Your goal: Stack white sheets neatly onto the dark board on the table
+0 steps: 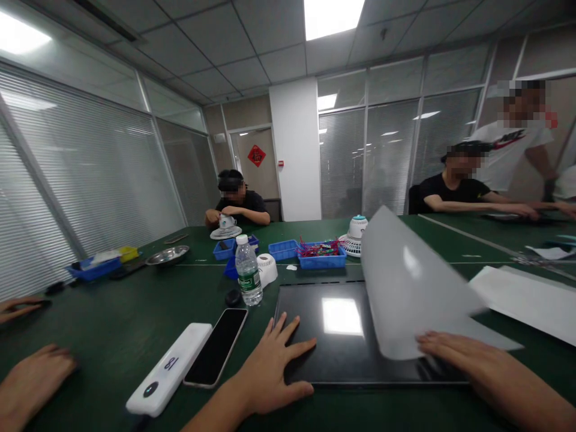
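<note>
On the glossy black rectangular panel (335, 357), your left hand (272, 366) spreads; your right hand (463, 353) (I can't tell if it pinches) is nearer the curled translucent plastic sheet (405, 294), over the panel's right half.

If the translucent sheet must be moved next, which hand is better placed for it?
Probably the right hand: it is at the lower edge of the translucent sheet. The left hand is spread over the left side of the black panel, apart from the sheet.

Bright glare (342, 316) on black panel (330, 353)
</note>
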Available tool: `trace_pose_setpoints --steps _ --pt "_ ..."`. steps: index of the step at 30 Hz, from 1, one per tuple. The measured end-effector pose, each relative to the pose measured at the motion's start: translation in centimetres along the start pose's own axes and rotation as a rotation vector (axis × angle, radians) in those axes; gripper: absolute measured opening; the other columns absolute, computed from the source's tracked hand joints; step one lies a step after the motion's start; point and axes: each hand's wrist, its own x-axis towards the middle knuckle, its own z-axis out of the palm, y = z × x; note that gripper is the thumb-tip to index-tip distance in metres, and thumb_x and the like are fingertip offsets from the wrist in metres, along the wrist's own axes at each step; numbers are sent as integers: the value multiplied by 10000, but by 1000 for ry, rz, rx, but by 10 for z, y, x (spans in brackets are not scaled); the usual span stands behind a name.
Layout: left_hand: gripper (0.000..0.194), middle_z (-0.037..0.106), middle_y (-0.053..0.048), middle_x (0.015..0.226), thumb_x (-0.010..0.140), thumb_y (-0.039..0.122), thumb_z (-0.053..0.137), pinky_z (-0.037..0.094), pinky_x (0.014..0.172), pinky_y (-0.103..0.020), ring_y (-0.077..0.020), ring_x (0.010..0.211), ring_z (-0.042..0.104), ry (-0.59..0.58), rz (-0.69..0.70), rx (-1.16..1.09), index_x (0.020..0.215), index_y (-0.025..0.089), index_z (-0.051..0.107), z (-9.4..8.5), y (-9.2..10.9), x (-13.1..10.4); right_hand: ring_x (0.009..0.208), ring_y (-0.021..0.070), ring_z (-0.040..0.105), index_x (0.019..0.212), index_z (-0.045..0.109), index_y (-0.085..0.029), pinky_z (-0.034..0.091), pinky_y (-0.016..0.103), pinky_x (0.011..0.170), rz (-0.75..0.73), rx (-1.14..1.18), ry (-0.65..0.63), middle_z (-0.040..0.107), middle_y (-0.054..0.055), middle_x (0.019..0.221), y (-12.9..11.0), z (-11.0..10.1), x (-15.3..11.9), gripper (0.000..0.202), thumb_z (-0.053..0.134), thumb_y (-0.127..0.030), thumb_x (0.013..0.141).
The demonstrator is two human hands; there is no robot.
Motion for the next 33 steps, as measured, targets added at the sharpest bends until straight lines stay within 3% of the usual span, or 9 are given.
trace_pose_setpoints --steps 3,6,10,13,16,21,24,26,33 --pt "1050 169 -82 1726 793 824 675 48 1251 -689 -433 1574 67 65 -13 -52 1632 356 254 6 -10 3 1199 263 657 1368 630 -459 596 439 1005 -67 -25 -41 612 -67 1400 -11 20 2 524 522 -211 919" --pt "1341 35 -139 1733 735 808 748 63 1272 -639 -420 1579 47 139 -57 -109 1657 241 -44 17 -20 6 1241 273 630 1407 589 -466 588 452 1016 -74 -66 -29 588 -61 1436 -9 27 -8 516 552 -260 936" --pt "1352 -38 -119 1735 782 811 700 155 1274 -604 -414 1579 45 282 -76 -236 1633 237 -179 28 -30 5 1219 273 654 1395 593 -486 588 476 1011 -64 -108 -52 620 -59 1410 -9 16 -15 458 582 -361 953" --pt "1008 103 -103 1737 974 751 450 183 1280 -561 -361 1584 130 446 -126 -234 1666 220 -56 30 -33 3 1207 257 666 1364 627 -481 580 456 1026 -58 -103 -87 650 -52 1380 -18 4 -14 413 574 -391 965" --pt "752 261 -79 1708 1031 656 393 202 1268 -596 -353 1568 227 435 -218 -114 1647 247 254 26 -33 1 1240 249 648 1303 678 -478 558 445 1063 -16 -52 -100 659 -56 1375 -16 -4 -14 359 580 -452 959" --pt "530 486 -62 1596 934 584 618 214 1254 -636 -368 1507 381 347 -234 -32 1385 310 666 17 -26 -1 1197 313 662 1295 721 -339 542 514 1044 423 -54 27 698 60 1319 47 -8 -25 511 466 -629 960" --pt "501 503 -76 1580 935 515 611 238 1260 -602 -339 1494 414 332 -233 -11 1373 281 678 15 -21 -1 998 350 723 1299 728 -254 597 520 839 698 -23 1 746 147 1175 88 -9 -33 657 457 -718 920" --pt "515 486 -89 1588 944 444 579 261 1260 -583 -324 1496 414 328 -230 -7 1413 242 644 14 -20 0 932 324 733 1299 729 -263 595 483 800 737 23 -44 764 138 1103 97 -8 -36 667 432 -731 928" --pt "518 466 -82 1602 977 367 502 253 1274 -527 -277 1512 388 312 -233 -7 1461 208 594 17 -26 2 1072 285 693 1367 666 -354 544 469 942 676 29 -133 730 49 1246 66 -2 -28 680 471 -786 879"
